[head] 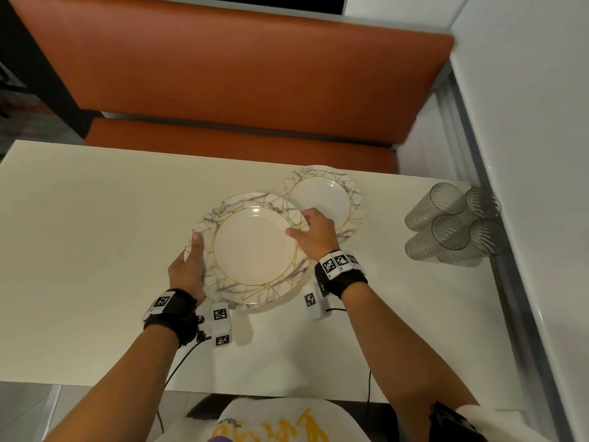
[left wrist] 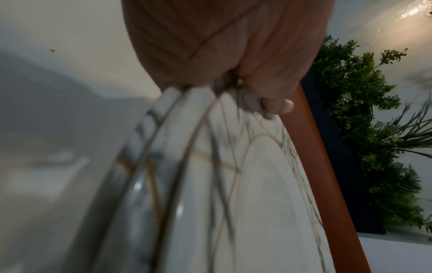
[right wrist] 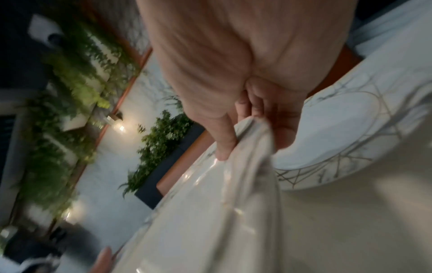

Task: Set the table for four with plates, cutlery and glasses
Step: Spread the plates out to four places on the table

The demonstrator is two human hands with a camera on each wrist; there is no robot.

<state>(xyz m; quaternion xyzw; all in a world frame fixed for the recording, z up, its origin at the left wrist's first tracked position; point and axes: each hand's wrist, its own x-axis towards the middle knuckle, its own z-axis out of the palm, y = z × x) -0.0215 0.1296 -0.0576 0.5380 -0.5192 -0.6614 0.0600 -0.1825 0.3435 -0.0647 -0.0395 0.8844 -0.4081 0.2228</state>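
A stack of white marbled plates (head: 255, 247) with gold lines is held over the middle of the cream table (head: 95, 234). My left hand (head: 191, 260) grips the stack's left rim, thumb on top and fingers underneath. The left wrist view shows several stacked rims (left wrist: 182, 166) under that thumb (left wrist: 278, 107). My right hand (head: 301, 224) pinches the right rim of the top plate (right wrist: 210, 203), thumb (right wrist: 224, 147) above. One more plate of the same pattern (head: 322, 196) lies flat on the table just behind my right hand, also seen in the right wrist view (right wrist: 350, 129).
Several clear ribbed glasses (head: 452, 224) stand clustered at the table's right edge by the wall. An orange bench (head: 223, 74) runs along the far side. The table's left half and near strip are bare. No cutlery is in view.
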